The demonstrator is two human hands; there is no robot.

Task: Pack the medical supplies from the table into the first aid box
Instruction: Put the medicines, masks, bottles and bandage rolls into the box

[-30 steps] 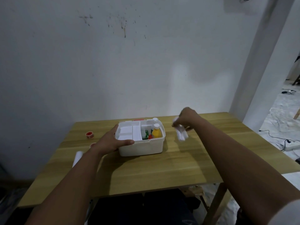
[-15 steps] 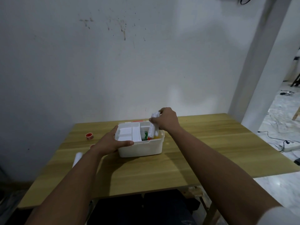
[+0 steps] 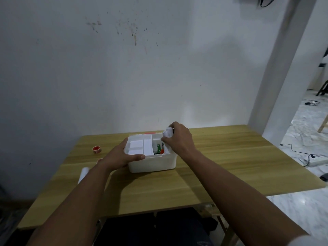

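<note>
First aid box point(image 3: 152, 161), white and open-topped, sits mid-table point(image 3: 230, 157) as a person packs it. The right hand point(image 3: 179, 139) hovers over the box's right compartment, fingers closed around a crumpled white packet point(image 3: 167, 133) held directly above the opening; the drop looks to be straight down, and this hand is plainly the nearer one. The left hand point(image 3: 122, 155) grips the box's near-left corner, thumb lying along the front rim. Inside, the left section carries a white tray insert point(image 3: 140, 147); the right section shows green and red items point(image 3: 159, 150), too small to identify. Left of the box, a small red-capped roll point(image 3: 96, 149) and a white tube point(image 3: 83, 173), partly hidden behind the left forearm, remain on the table, seemingly unpacked.
</note>
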